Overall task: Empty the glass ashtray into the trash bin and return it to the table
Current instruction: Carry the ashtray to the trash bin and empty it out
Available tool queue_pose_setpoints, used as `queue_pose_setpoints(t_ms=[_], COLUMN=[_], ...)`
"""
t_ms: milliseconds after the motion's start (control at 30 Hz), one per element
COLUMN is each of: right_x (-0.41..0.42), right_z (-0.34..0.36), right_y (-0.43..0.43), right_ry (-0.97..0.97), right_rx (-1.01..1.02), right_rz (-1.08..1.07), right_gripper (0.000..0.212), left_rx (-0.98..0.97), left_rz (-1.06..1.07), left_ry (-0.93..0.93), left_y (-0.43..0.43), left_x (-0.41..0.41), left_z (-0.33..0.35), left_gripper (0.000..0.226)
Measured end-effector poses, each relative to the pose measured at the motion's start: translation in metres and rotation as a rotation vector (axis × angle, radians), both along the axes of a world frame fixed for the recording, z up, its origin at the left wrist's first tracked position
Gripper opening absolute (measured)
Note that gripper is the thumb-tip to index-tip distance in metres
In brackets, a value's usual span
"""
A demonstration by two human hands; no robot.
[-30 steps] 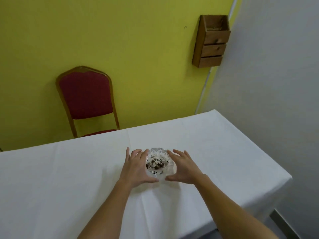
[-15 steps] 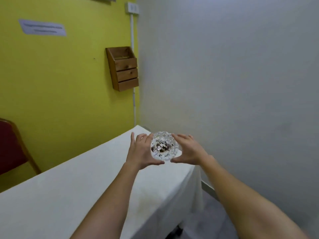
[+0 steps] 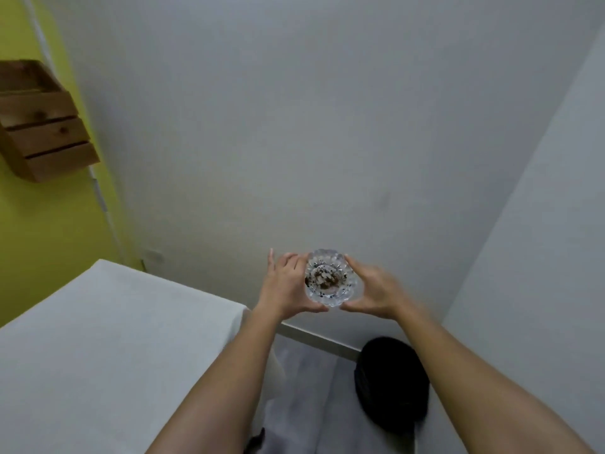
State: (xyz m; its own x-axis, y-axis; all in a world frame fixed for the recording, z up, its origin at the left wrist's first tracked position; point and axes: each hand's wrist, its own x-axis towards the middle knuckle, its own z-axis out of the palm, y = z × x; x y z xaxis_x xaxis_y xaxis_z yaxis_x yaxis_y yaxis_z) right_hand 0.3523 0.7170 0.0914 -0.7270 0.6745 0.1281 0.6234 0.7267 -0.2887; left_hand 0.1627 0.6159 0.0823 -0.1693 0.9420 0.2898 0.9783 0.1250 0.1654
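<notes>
The cut-glass ashtray (image 3: 330, 277), round and clear with dark ash and crumbs in its bowl, is held level in the air past the table's right end. My left hand (image 3: 285, 285) grips its left side and my right hand (image 3: 373, 291) its right side. A black trash bin (image 3: 393, 385) stands on the floor below and to the right of the ashtray, against the grey wall; my right forearm covers part of it. The table (image 3: 98, 339), under a white cloth, lies at the lower left.
A wooden wall box (image 3: 42, 132) hangs on the yellow wall at the left. Grey walls meet in a corner at the right. Pale floor (image 3: 311, 398) shows between the table's end and the bin.
Both hands lifted the ashtray off the table and carried it right, beyond the table's end. My view swung right; the bin came into sight and the red chair left it.
</notes>
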Motion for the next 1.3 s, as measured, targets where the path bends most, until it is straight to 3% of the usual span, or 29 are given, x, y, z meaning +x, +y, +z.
queue_pose_setpoints(t_ms=[400, 533, 733, 967, 1133, 1300], right_x=[0.05, 0.058, 0.077, 0.105, 0.121, 0.13], right_z=[-0.058, -0.065, -0.079, -0.103, -0.137, -0.225], right_y=[0.056, 0.066, 0.067, 0.078, 0.097, 0.122], right_ry=[0.031, 0.12, 0.29, 0.27, 0.46, 0.784], right_rx=[-0.121, -0.201, -0.381, -0.47, -0.76, -0.925], right_rz=[-0.365, -0.474, -0.604, -0.687, -0.712, -0.831], right_gripper=[0.106, 0.104, 0.107, 0.108, 0.113, 0.069], left_rx=[-0.136, -0.168, -0.204, -0.263, -0.261, -0.183], left_rz=[-0.331, -0.456, -0.584, -0.652, -0.627, -0.647], left_ry=[-0.031, -0.039, -0.057, -0.05, -0.079, -0.095], left_y=[0.127, 0.166, 0.199, 0.22, 0.236, 0.265], left_x=[0.027, 0.034, 0.06, 0.088, 0.107, 0.123], left_z=[-0.05, -0.062, -0.084, -0.106, -0.145, -0.253], left_gripper=[0.118, 0.117, 0.118, 0.118, 0.118, 0.117])
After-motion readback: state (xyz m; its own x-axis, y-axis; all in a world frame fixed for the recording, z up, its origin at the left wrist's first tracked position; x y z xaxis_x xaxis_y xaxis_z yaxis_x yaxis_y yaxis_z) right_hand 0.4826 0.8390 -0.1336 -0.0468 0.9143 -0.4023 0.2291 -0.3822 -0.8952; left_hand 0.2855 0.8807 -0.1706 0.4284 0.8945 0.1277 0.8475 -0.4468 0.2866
